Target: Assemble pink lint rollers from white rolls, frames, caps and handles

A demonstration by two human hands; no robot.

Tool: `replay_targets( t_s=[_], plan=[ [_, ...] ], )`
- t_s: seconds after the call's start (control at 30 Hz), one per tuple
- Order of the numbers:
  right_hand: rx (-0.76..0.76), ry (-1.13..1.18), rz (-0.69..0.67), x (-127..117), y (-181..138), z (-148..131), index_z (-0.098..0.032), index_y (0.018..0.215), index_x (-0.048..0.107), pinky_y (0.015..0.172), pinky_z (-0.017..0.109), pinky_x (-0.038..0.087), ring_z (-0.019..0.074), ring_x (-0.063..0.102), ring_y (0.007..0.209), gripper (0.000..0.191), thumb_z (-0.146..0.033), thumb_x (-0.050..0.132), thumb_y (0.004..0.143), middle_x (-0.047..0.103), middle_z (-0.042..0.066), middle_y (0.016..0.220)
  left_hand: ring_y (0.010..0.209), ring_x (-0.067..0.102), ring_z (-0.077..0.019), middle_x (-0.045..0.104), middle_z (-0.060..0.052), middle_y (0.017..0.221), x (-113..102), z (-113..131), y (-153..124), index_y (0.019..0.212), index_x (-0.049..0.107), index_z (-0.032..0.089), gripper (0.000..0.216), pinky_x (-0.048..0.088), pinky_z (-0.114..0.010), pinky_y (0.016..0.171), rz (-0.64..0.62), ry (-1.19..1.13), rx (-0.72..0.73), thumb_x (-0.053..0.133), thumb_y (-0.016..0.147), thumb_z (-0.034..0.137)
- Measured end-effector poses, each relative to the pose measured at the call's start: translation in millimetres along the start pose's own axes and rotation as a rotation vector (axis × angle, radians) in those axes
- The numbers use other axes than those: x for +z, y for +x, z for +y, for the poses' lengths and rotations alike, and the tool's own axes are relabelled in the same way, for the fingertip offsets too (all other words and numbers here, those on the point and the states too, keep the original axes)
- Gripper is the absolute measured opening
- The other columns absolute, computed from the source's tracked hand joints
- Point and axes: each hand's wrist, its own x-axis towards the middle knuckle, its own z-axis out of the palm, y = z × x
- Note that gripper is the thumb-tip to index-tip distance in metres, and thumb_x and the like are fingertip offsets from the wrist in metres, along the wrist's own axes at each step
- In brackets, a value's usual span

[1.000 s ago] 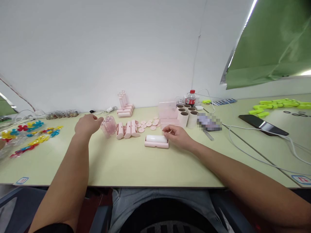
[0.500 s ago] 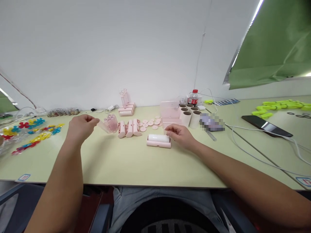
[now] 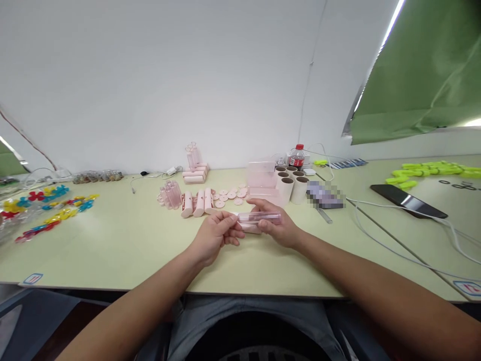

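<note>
A translucent pink plastic tube (image 3: 253, 217), handle-like, lies level between my hands above the table. My left hand (image 3: 214, 234) pinches its left end between thumb and forefinger, the other fingers loosely curled. My right hand (image 3: 280, 225) grips its right end with thumb and fingers. Beneath them sits a pink roller case (image 3: 251, 229), mostly hidden by the tube and my hands. Beyond my left hand stand several pink cases (image 3: 199, 203) and a bunch of similar translucent pink tubes (image 3: 172, 194). Flat pink discs (image 3: 229, 194) lie scattered behind the tube.
A clear pink box (image 3: 261, 175) and several white rolls with brown cores (image 3: 286, 186) stand behind my right hand. A cola bottle (image 3: 296, 157), a phone (image 3: 408, 200) and white cables are to the right. Colourful plastic pieces (image 3: 56, 205) lie at left.
My left hand has come from the tube bunch at left to the middle, bringing a translucent pink tube. My right hand has closed on its other end, above the case.
</note>
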Motion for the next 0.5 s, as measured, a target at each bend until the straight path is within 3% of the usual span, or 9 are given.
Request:
replay_targets(
  t_s=[0.03,0.1,0.13,0.2,0.27,0.3,0.33,0.4,0.5],
  plan=[
    [0.024,0.021,0.01,-0.4,0.4,-0.3,-0.018,0.125,0.057,0.056,0.027,0.042,0.014,0.053,0.062,0.059,-0.058,0.063,0.082,0.059,0.002,0.076,0.051,0.058,-0.0109,0.062,0.0,0.066,-1.5,-2.6,-0.4,0.079,0.056,0.017,0.034,0.045,-0.021,0.046,-0.008,0.098,-0.014,0.071,0.072,0.048],
    [0.085,0.053,0.039,-2.0,1.6,0.7,-0.016,0.114,0.063,0.052,0.026,0.039,0.0127,0.049,0.054,0.054,-0.06,0.061,0.082,0.054,-0.001,0.063,0.047,0.052,-0.0101,0.06,0.001,0.061,-18.6,4.7,-1.3,0.077,0.059,0.018,0.031,0.04,-0.022,0.044,0.072,0.413,0.089,0.068,0.074,0.047],
    [0.107,0.059,0.062,-3.2,2.3,1.9,-0.015,0.109,0.066,0.051,0.027,0.039,0.0125,0.048,0.053,0.053,-0.06,0.062,0.082,0.053,-0.001,0.06,0.048,0.051,-0.0101,0.059,0.001,0.061,-34.2,13.9,-1.1,0.076,0.061,0.018,0.028,0.041,-0.022,0.047,0.189,0.6,0.224,0.068,0.074,0.045],
    [0.128,0.051,0.117,-5.8,4.0,4.9,-0.015,0.101,0.068,0.051,0.027,0.038,0.0125,0.049,0.052,0.05,-0.06,0.064,0.08,0.055,-0.001,0.06,0.061,0.056,-0.013,0.064,-0.001,0.07,-77.0,38.4,2.4,0.082,0.065,0.019,0.023,0.045,-0.024,0.059,0.597,0.859,0.519,0.062,0.078,0.042],
    [0.136,0.045,0.166,-8.0,5.4,7.6,-0.014,0.095,0.069,0.051,0.027,0.039,0.0125,0.049,0.052,0.049,-0.06,0.065,0.078,0.056,0.0,0.061,0.065,0.057,-0.0157,0.064,-0.001,0.07,-127.4,61.8,10.9,0.09,0.067,0.019,0.026,0.046,-0.027,0.065,0.96,0.992,0.551,0.054,0.084,0.04],
    [0.141,0.044,0.182,-8.6,6.1,8.6,-0.014,0.093,0.069,0.05,0.027,0.039,0.0124,0.049,0.051,0.05,-0.061,0.065,0.077,0.056,0.0,0.059,0.066,0.058,-0.0171,0.064,-0.002,0.07,-152.0,69.9,16.7,0.092,0.068,0.018,0.027,0.047,-0.029,0.068,1.035,1.066,0.478,0.052,0.085,0.039],
    [0.149,0.044,0.192,-8.9,6.6,9.3,-0.014,0.092,0.068,0.05,0.027,0.039,0.0123,0.049,0.05,0.05,-0.062,0.065,0.077,0.055,-0.001,0.057,0.068,0.06,-0.0191,0.065,-0.003,0.071,-174.6,74.6,23.1,0.093,0.069,0.018,0.027,0.047,-0.03,0.07,1.025,1.167,0.351,0.052,0.084,0.036],
    [0.162,0.038,0.204,-8.6,7.3,9.8,-0.014,0.09,0.068,0.049,0.027,0.039,0.012,0.048,0.048,0.051,-0.063,0.064,0.076,0.054,-0.001,0.055,0.077,0.063,-0.0241,0.069,-0.007,0.078,-210.2,74.2,36.2,0.101,0.07,0.019,0.03,0.047,-0.033,0.072,0.858,1.386,0.109,0.05,0.083,0.032],
    [0.162,0.008,0.21,-7.4,7.8,9.1,-0.014,0.088,0.067,0.048,0.027,0.038,0.0112,0.048,0.048,0.052,-0.064,0.064,0.075,0.057,0.0,0.059,0.091,0.065,-0.0286,0.073,-0.01,0.098,-237.5,58.6,51.8,0.118,0.065,0.02,0.04,0.047,-0.033,0.072,0.619,1.592,-0.055,0.046,0.083,0.028]
  ],
)
